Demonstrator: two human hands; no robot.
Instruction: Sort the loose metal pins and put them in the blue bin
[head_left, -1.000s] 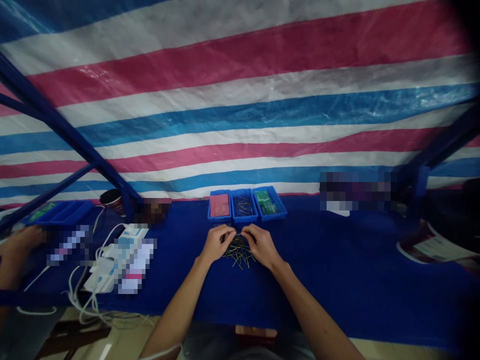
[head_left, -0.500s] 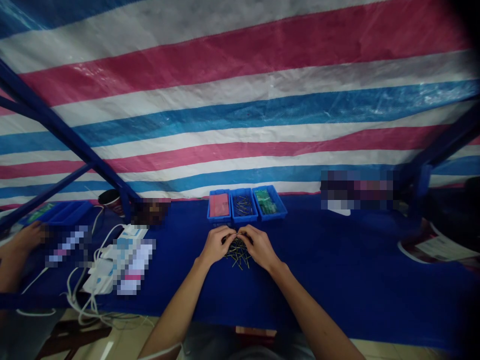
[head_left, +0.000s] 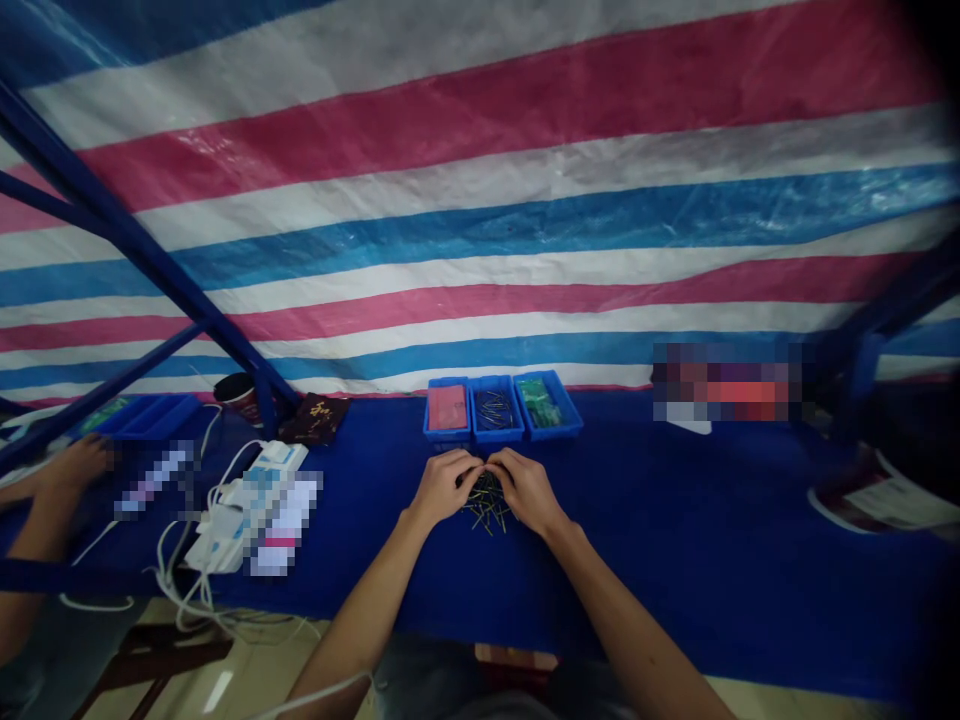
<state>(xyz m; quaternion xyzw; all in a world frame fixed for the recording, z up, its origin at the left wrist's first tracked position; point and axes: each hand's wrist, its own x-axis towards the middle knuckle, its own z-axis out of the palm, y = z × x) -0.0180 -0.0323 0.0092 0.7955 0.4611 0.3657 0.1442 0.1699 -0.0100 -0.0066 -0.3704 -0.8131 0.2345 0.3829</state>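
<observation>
The left hand (head_left: 446, 488) and right hand (head_left: 527, 490) hung half-curled, meeting at the fingertips over a loose pile of thin metal pins (head_left: 487, 515), though I couldn't tell if either held one

Makeshift assembly workshop, striped tarpaulin (head_left: 480, 200) wall, blue-clothed workbench (head_left: 675, 520), blue parts trays (head_left: 493, 381)

- worktop (head_left: 675, 540) covered in blue cloth
- three blue trays (head_left: 502, 408) in a row
- loose metal pins (head_left: 487, 505) heaped before them
- fourth tray (head_left: 150, 416), far left
- cup (head_left: 238, 397)
- dark pouch (head_left: 319, 418)
- white cables (head_left: 169, 570)

Dim, wide-angle, edges darkly bowed
</observation>
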